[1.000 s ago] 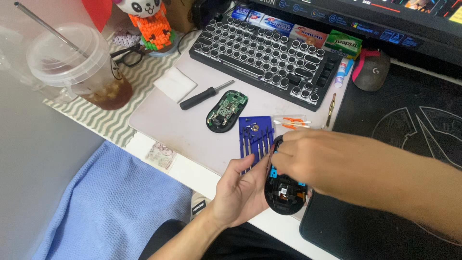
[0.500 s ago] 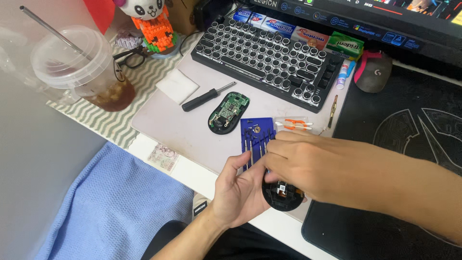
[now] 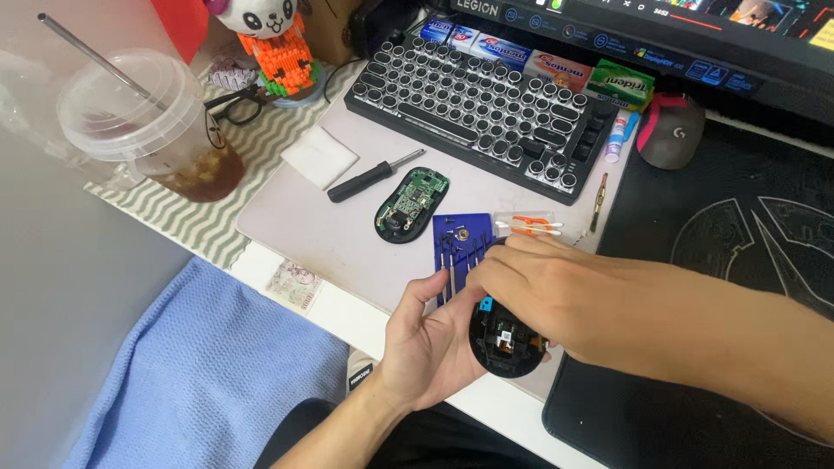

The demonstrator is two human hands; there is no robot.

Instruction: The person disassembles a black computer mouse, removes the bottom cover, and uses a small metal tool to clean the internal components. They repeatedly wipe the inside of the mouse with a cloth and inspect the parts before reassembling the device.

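Held in the left hand, palm up and fingers curled around its edge: a round black mouse shell, opened, with bare electronics and a small blue part showing inside. Pressed down over it from above, the right hand, fingers bent onto the shell's top; whether anything was pinched in those fingertips could not be told. Judged light, rigid plastic, fragile inside, best gripped by the outer rim, clear of the exposed board. Positioned at the near desk edge, just below a blue tool holder. Farther out lay a green circuit board in its black half, a black screwdriver, cotton swabs, a keyboard.
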